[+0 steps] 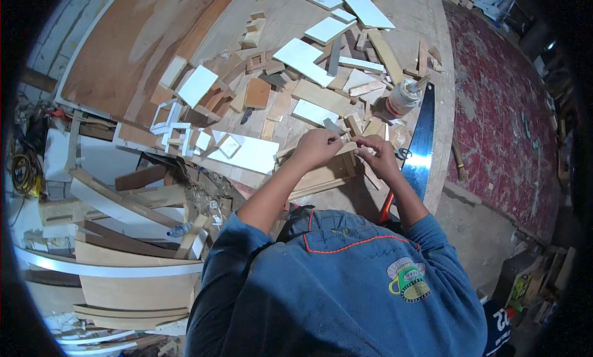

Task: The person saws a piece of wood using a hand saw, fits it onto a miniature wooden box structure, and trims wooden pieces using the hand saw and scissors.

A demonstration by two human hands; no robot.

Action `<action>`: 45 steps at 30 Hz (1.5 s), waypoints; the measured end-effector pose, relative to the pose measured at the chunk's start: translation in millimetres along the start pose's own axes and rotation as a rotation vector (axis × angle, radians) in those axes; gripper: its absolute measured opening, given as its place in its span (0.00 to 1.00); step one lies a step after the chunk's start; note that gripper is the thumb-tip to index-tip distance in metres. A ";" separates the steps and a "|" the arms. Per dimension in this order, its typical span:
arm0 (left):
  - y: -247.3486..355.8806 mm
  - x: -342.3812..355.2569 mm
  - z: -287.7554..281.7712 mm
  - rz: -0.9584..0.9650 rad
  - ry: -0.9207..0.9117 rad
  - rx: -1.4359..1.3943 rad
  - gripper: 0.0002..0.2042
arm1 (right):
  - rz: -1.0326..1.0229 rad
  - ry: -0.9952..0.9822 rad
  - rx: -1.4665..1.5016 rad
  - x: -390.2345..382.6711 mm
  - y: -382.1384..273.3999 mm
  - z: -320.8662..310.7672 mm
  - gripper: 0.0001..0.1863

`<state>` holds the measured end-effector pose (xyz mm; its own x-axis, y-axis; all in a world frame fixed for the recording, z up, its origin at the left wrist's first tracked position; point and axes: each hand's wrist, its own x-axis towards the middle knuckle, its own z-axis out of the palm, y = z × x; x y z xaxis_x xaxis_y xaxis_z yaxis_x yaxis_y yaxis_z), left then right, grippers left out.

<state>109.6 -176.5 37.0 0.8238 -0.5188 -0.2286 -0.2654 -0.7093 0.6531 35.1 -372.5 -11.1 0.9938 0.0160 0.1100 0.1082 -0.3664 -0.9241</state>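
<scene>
At the table's near edge, just in front of my body, is a small open wooden box (322, 177) with low walls and an inner strip near its right end. My left hand (316, 148) is closed at the box's far edge, its thumb and forefinger pinched together there. Close beside it, my right hand (379, 157) pinches the far right corner with bent fingers. Whether a small piece sits between the fingertips is hidden. A handsaw (422, 148) with a wide shiny blade and red handle lies right of my right hand.
A jar (403, 97) with brushes or sticks stands beyond my right hand. White and brown board offcuts (302, 59) cover the table's middle. Small white frames (179, 138) and a long white board (250, 152) lie left. Curved panels (133, 276) are stacked at lower left. Reddish floor (494, 122) lies right.
</scene>
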 end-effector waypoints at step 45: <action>-1.9 23.8 7.7 -0.124 -0.290 -0.241 0.13 | 0.234 0.015 0.436 -0.8 10.0 5.0 0.26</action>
<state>125.9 -191.3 24.8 0.6575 -0.5735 -0.4886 -0.0190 -0.6609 0.7502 35.5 -371.6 -22.3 0.9926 -0.0348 -0.1161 -0.1137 0.0651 -0.9914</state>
